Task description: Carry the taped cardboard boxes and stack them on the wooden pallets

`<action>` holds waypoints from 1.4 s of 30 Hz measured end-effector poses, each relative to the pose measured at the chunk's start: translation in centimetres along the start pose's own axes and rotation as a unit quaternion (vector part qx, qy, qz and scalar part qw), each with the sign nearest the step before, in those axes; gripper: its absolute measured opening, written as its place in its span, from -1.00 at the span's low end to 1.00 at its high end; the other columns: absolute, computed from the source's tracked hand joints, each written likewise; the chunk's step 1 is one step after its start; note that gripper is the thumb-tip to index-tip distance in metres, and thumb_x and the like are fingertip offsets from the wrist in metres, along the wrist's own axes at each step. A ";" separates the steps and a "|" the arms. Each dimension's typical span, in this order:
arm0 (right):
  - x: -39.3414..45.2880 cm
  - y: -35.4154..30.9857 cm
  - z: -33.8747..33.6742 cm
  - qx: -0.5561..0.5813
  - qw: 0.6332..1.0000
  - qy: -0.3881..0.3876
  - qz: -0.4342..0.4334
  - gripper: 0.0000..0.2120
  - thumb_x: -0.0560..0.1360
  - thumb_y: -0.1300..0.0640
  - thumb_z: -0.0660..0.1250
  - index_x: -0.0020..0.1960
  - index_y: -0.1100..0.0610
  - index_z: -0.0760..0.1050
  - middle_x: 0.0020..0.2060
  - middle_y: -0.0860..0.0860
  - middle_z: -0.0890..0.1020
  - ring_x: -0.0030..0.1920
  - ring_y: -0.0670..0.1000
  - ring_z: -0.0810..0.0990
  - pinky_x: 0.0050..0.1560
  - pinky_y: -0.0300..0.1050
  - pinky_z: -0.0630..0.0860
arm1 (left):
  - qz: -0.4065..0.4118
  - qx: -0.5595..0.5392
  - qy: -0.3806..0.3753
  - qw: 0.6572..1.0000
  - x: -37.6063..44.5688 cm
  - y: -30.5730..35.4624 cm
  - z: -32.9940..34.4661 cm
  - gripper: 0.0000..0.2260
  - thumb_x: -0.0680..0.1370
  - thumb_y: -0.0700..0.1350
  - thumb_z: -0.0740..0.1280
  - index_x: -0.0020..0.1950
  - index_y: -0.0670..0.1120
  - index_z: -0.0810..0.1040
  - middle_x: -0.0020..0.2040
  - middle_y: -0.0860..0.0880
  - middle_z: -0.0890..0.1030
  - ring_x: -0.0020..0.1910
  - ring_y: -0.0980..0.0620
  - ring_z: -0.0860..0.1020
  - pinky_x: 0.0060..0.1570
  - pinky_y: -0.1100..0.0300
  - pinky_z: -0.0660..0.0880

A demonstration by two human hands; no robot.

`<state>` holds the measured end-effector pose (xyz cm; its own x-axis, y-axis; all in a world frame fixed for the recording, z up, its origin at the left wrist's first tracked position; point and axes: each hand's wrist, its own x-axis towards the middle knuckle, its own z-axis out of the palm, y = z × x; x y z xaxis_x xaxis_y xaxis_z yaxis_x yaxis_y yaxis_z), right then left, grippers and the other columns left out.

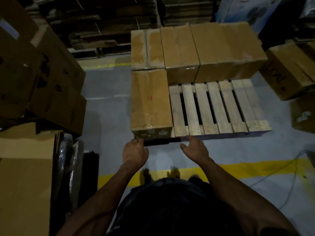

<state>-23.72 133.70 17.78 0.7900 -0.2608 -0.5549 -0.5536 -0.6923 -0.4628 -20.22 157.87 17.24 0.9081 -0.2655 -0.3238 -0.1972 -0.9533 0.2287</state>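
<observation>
- Both hands hold nothing; the left hand (135, 152) and the right hand (196, 149) reach out with loose fingers.
- Just past the left hand's fingertips, a taped box (150, 101) lies on the wooden pallet (216, 106).
- Beyond it, three more taped boxes (204, 50) sit in a row.
- Past the right hand, bare slats show.

A wooden pallet (219, 108) lay on the grey floor (105, 103), carrying four taped cardboard boxes: three in a row along its far side (226, 48) and one long box (150, 101) on the near left. Both hands reached toward that box's near end, the left hand (134, 153) at its lower corner, the right hand (196, 149) just beside the pallet's edge, fingers relaxed. A yellow floor line (255, 167) crossed below.
</observation>
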 end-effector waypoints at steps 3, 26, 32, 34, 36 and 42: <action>0.5 3.0 -2.3 0.001 1.000 0.002 0.006 -0.47 0.59 -0.06 0.28 0.49 0.13 0.33 0.39 0.13 0.48 0.36 0.20 0.44 0.23 0.01 0.45 | -0.001 -0.019 0.018 1.000 1.3 3.5 0.2 -0.65 0.53 0.03 0.13 0.05 -0.19 0.54 -0.01 -0.20 0.60 -0.01 -0.22 0.56 -0.07 0.04 0.45; 1.6 33.1 -24.3 0.148 0.948 0.183 0.212 -0.40 0.59 -0.10 0.28 0.55 0.11 0.27 0.47 0.10 0.39 0.47 0.16 0.33 0.38 0.07 0.37 | 0.318 0.049 -0.085 0.943 16.9 45.7 5.4 -0.61 0.46 -0.05 0.26 0.11 -0.30 0.60 -0.02 -0.28 0.64 -0.06 -0.27 0.61 -0.10 -0.05 0.57; 5.1 41.2 -31.3 0.164 0.918 0.219 0.286 -0.40 0.59 -0.09 0.28 0.55 0.12 0.26 0.46 0.12 0.41 0.46 0.17 0.35 0.33 0.05 0.39 | 0.404 0.086 -0.134 0.901 24.6 58.1 9.1 -0.46 0.41 0.09 0.05 0.02 -0.27 0.62 -0.09 -0.24 0.65 -0.12 -0.24 0.62 -0.18 -0.03 0.60; 6.3 43.6 -34.5 0.171 0.910 0.219 0.306 -0.39 0.59 -0.09 0.27 0.56 0.11 0.25 0.48 0.11 0.39 0.47 0.16 0.33 0.35 0.04 0.37 | 0.418 0.097 -0.146 0.891 27.0 62.9 9.2 -0.39 0.41 0.13 0.00 0.11 -0.28 0.59 0.01 -0.26 0.63 -0.01 -0.26 0.61 -0.08 -0.07 0.58; 7.2 45.5 -37.3 0.179 0.902 0.224 0.321 -0.39 0.60 -0.10 0.26 0.57 0.11 0.22 0.49 0.09 0.36 0.48 0.15 0.32 0.36 0.04 0.36 | 0.432 0.110 -0.137 0.884 28.9 67.1 9.2 -0.32 0.41 0.17 -0.05 0.24 -0.26 0.54 0.18 -0.27 0.58 0.15 -0.26 0.55 0.09 -0.07 0.52; 9.7 51.9 -45.2 0.206 0.874 0.251 0.362 -0.37 0.60 -0.12 0.25 0.58 0.11 0.19 0.51 0.10 0.34 0.50 0.16 0.29 0.40 0.05 0.32 | 0.453 0.162 -0.129 0.867 32.9 79.8 8.7 -0.47 0.62 0.08 0.15 0.54 -0.12 0.22 0.54 -0.15 0.24 0.49 -0.14 0.24 0.41 0.04 0.23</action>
<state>-32.86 64.78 19.64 0.1525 -0.8640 -0.4798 -0.9221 0.0504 -0.3837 -9.26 71.81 16.87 0.2221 -0.9100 -0.3502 -0.9179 -0.3162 0.2397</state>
